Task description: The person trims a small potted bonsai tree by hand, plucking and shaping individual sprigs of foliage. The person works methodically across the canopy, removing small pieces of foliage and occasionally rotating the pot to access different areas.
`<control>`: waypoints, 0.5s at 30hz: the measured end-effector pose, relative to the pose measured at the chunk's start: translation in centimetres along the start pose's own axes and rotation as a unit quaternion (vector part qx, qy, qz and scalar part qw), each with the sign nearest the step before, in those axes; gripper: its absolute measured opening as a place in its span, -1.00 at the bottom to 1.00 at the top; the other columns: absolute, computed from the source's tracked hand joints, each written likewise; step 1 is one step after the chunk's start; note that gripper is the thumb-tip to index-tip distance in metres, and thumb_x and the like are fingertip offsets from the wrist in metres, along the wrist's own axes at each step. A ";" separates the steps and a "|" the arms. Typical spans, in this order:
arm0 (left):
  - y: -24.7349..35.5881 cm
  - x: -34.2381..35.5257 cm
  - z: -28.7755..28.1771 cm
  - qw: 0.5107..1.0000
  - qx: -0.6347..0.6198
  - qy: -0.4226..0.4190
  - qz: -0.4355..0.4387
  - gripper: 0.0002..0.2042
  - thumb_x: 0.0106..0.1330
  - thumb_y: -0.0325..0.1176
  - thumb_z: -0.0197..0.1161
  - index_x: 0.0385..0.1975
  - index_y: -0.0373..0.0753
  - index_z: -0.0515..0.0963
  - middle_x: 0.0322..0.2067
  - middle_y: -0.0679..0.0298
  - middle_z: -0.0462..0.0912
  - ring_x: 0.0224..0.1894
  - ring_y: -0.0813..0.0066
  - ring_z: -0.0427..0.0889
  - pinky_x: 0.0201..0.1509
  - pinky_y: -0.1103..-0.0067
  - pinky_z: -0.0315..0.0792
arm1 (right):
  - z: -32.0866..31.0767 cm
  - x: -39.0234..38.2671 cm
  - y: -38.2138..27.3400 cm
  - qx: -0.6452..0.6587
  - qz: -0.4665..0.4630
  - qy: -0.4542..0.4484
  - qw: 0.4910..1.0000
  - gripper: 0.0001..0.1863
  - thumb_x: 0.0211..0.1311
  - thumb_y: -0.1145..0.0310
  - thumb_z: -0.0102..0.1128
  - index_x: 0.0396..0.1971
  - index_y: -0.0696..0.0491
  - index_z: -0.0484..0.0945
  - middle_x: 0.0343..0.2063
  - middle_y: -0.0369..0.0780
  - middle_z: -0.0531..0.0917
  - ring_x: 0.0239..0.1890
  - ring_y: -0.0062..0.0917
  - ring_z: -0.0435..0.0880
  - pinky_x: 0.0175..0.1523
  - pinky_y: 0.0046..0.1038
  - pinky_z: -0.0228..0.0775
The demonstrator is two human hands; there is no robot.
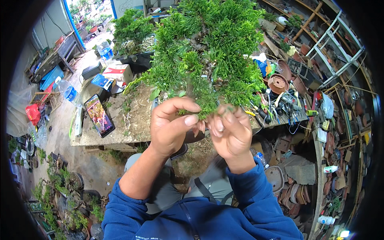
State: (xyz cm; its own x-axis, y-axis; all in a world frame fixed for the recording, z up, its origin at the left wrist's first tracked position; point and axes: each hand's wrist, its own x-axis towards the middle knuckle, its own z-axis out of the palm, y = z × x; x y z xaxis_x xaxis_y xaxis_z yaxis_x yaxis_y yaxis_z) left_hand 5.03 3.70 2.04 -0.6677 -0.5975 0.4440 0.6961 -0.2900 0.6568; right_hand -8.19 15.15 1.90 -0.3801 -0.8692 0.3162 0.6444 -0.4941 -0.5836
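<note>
Had left hand (pixel 170 126) thumb and forefinger slightly apart around a low sprig (pixel 207 109), probably for steadying; couldn't tell grip of right hand (pixel 231 134), too blurry tbh.

Tree (pixel 212 44): straight before me, above the table (pixel 134 128)
My left hand (pixel 170 124): in front of the tree, at its lowest sprigs
My right hand (pixel 234 134): just beside my left, at the same sprigs
Phone (pixel 99 116): on the table's left end
Bottle (pixel 70 94): just behind the phone, to its left
Box (pixel 120 72): behind the phone
Small tree (pixel 133 28): behind the box
Tools (pixel 287 105): on the table, right of the tree
Ladder (pixel 334 50): behind the tools, farther right
</note>
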 end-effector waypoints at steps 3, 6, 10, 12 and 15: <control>-0.1 0.1 -0.1 1.000 0.001 0.000 0.002 -0.82 0.33 -0.57 0.30 -0.09 -0.39 0.62 -0.25 0.19 0.66 -0.36 0.48 0.69 -0.32 0.56 0.56 | -0.3 -1.0 0.2 -0.129 -0.055 0.014 0.990 -0.73 0.45 0.32 0.32 -0.04 0.22 0.70 -0.41 -0.20 0.72 -0.58 -0.63 0.51 -0.43 -0.56 0.29; -0.3 0.1 -0.3 0.999 0.041 0.011 0.009 -0.84 0.33 -0.57 0.31 -0.12 -0.39 0.63 -0.27 0.20 0.65 -0.36 0.49 0.69 -0.31 0.57 0.56 | 0.3 -1.5 0.5 -0.342 -0.101 0.142 0.923 -0.70 0.45 0.33 0.30 0.01 0.23 0.69 -0.44 -0.23 0.71 -0.57 -0.65 0.53 -0.41 -0.58 0.33; -0.3 0.2 -0.3 0.995 0.085 -0.006 0.043 -0.86 0.33 -0.56 0.33 -0.15 -0.39 0.64 -0.28 0.21 0.64 -0.35 0.48 0.69 -0.30 0.59 0.55 | 2.1 -0.5 0.1 -0.616 -0.323 0.060 0.716 -0.67 0.32 0.47 0.38 0.05 0.26 0.67 -0.47 -0.27 0.72 -0.49 -0.72 0.60 -0.37 -0.59 0.46; -0.3 0.1 -0.3 0.995 0.088 0.002 0.039 -0.86 0.33 -0.55 0.34 -0.16 -0.39 0.64 -0.28 0.22 0.64 -0.36 0.49 0.69 -0.30 0.59 0.55 | 3.4 -0.2 0.0 -0.506 -0.220 0.106 0.827 -0.64 0.30 0.46 0.41 0.04 0.30 0.66 -0.50 -0.22 0.73 -0.47 -0.70 0.65 -0.34 -0.60 0.50; -0.3 0.2 -0.5 0.996 0.083 0.026 0.006 -0.88 0.35 -0.55 0.34 -0.17 -0.39 0.65 -0.27 0.21 0.64 -0.34 0.50 0.68 -0.27 0.58 0.55 | 4.6 1.0 -0.6 -0.514 -0.235 0.105 0.819 -0.69 0.30 0.46 0.39 -0.03 0.32 0.68 -0.57 -0.22 0.71 -0.52 -0.72 0.63 -0.38 -0.61 0.47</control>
State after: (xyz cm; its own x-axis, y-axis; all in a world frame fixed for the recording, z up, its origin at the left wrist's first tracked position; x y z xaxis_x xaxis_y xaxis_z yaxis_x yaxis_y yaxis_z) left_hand 4.81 3.35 1.62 -0.6414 -0.6396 0.4236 0.6488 -0.1575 0.7445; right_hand -5.87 14.49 5.98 -0.6014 -0.5123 0.6131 -0.4621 -0.4030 -0.7900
